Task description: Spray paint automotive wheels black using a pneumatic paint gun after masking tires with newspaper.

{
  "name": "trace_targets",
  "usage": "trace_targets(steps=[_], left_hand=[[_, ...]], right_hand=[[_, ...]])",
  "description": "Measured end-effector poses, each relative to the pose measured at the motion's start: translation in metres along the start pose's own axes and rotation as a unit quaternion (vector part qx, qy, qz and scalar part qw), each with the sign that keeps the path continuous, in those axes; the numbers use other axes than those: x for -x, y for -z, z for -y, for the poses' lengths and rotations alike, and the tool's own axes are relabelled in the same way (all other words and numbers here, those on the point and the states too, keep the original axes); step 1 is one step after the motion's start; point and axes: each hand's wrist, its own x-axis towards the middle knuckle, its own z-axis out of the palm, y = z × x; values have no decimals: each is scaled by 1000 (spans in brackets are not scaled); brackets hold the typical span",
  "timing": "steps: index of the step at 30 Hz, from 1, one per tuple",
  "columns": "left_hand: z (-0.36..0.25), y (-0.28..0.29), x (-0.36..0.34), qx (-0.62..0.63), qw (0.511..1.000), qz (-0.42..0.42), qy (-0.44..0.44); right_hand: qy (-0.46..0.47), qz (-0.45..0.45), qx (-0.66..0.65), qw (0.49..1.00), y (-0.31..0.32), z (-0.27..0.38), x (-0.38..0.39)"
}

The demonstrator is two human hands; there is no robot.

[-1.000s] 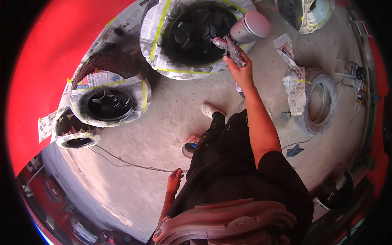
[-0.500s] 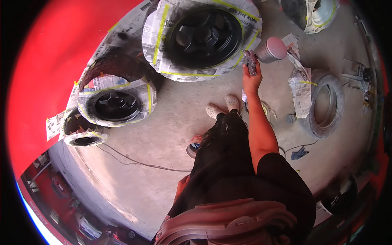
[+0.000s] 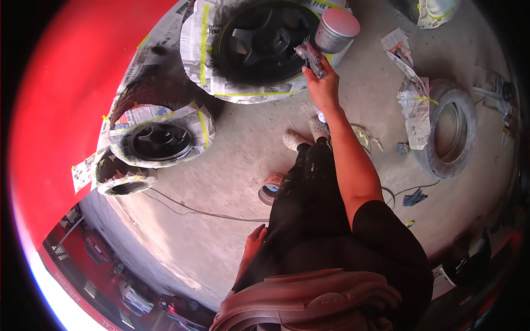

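Observation:
My right hand (image 3: pixel 324 88) is wrapped round the handle of a spray gun (image 3: pixel 312 59). A round paint cup (image 3: pixel 338 28) with a pinkish lid sits on the gun's far side. The gun is close to the near right edge of a large black wheel rim (image 3: pixel 270 44), apparently just above it. Newspaper (image 3: pixel 193 49) and yellow tape mask the tyre round that rim. My left hand (image 3: pixel 254 241) hangs beside my left thigh with its fingers loosely stretched, and I see nothing in it.
Two smaller masked wheels, one with a black rim (image 3: pixel 161 142), the other lower (image 3: pixel 128 187), stand at left beside a red panel (image 3: pixel 66 83). A bare tyre (image 3: pixel 467 132) with newspaper (image 3: pixel 415 113) lies at right. A bucket (image 3: pixel 270 190) and hose (image 3: pixel 210 215) are near my legs.
My right hand has carried the spray gun leftward and away from me, so the cup now overlaps the large wheel's edge. My left hand shows more beside my thigh. The view has shifted slightly.

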Motion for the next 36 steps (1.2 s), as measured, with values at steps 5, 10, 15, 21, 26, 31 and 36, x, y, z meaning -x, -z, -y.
trace_targets(steps=[5, 10, 15, 21, 26, 31, 36], left_hand=[[9, -29, -20, -9, 1000, 10, -23], [10, -80, -43, -25, 996, -29, -74], [4, -128, -70, -108, 981, -68, -147], [11, -135, -165, -147, 972, -59, -173], [1, -141, -307, -259, 927, -123, -243], [-17, -147, -391, -334, 889, -199, -242], [-21, -148, -451, -275, 864, -273, -321]], right_hand=[[-112, 116, -31, 986, -3, -20, -20], [42, 160, -20, 986, -23, -47, -23], [1, 257, 30, 966, -15, -72, -18], [52, 266, 79, 959, -15, -101, -33], [250, 196, -29, 948, -30, -121, -42], [194, 327, 29, 924, -15, -167, -9], [312, 248, 13, 917, -26, -208, -3]])
